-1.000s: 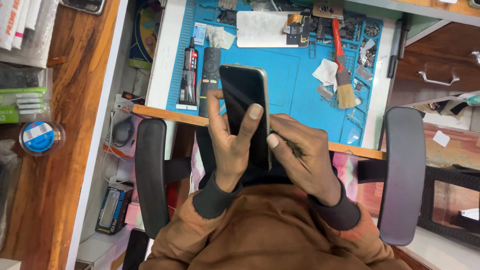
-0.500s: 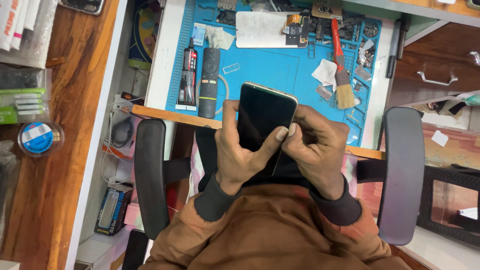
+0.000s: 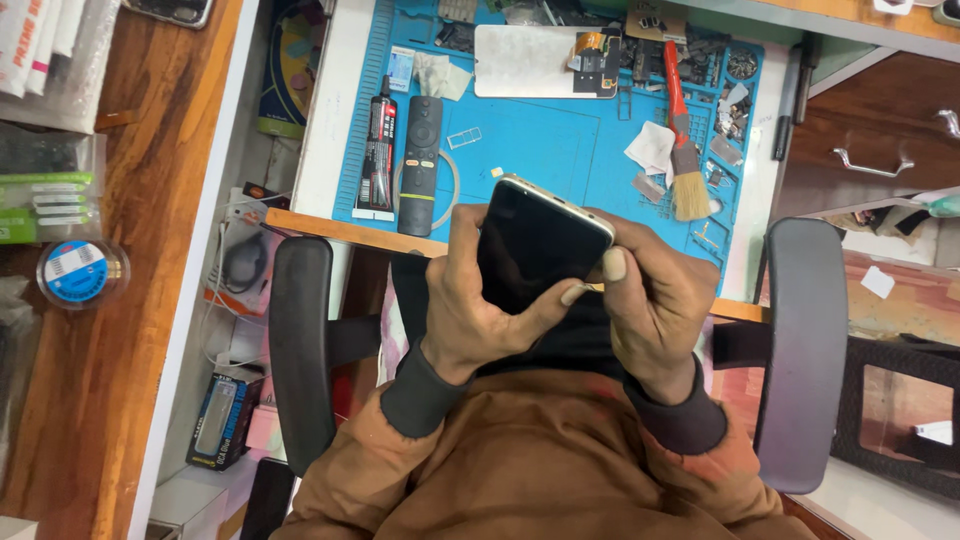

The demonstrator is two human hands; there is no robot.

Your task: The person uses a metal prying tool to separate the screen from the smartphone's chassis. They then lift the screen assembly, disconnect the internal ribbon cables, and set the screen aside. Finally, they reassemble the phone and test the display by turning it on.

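In the middle of the frame a dark-screened phone (image 3: 535,245) with a pale gold edge is held up off the desk, tilted so its glass faces the camera. The left hand (image 3: 478,300) wraps around its lower left side, fingers curled behind and the thumb laid across the bottom of the screen, which cradles the phone's weight. The right hand (image 3: 655,300) closes on the right edge, thumb tip pressed at the upper corner and fingers tucked underneath, a pinch that seems meant to steady that side or work along the rim; what the fingers do behind it is hidden. Both hands sit just in front of the near edge of a blue work mat (image 3: 560,150), so the phone is close to the tools laid out there. On the mat, toward the upper left, a black glue tube (image 3: 378,150) lies beside a black remote (image 3: 420,165). At the top centre rests a bare phone panel (image 3: 530,62), and to the upper right a red-handled brush (image 3: 683,150) lies near a crumpled white wipe (image 3: 650,148).
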